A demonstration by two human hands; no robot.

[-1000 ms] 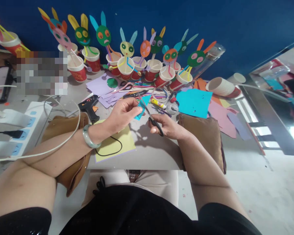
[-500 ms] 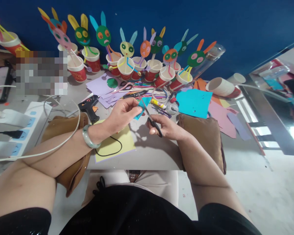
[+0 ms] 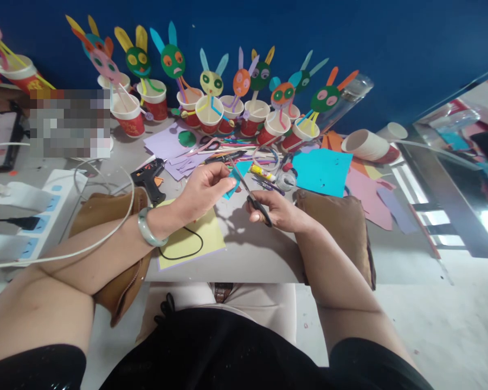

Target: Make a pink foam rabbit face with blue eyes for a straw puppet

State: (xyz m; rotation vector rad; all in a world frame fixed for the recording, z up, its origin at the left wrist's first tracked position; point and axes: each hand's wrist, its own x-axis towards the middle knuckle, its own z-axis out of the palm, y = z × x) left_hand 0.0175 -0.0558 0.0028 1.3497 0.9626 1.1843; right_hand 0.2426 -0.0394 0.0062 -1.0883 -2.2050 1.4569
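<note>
Between thumb and fingers my left hand (image 3: 205, 189) pinches a small piece of blue paper (image 3: 241, 170), held above the table. My right hand (image 3: 278, 210) is closed around the black handles of a pair of scissors (image 3: 261, 209). The scissor blades point up and left and lie across the blue paper. Whether they are cutting through it at this instant is hard to see. Below my left wrist lies a yellow sheet (image 3: 203, 238) with a black cord loop on it.
Several paper cups with rabbit figures (image 3: 209, 111) line the blue wall. A black glue gun (image 3: 149, 180) lies left of my hands, by a white power strip (image 3: 44, 211) and cables. A larger blue sheet (image 3: 323, 169) and stacked cups (image 3: 368, 145) are at right. Brown cushions (image 3: 335, 233) flank the table edge.
My right hand and the scissors have shifted very slightly to the right. My left hand and the blue paper stay nearly in place.
</note>
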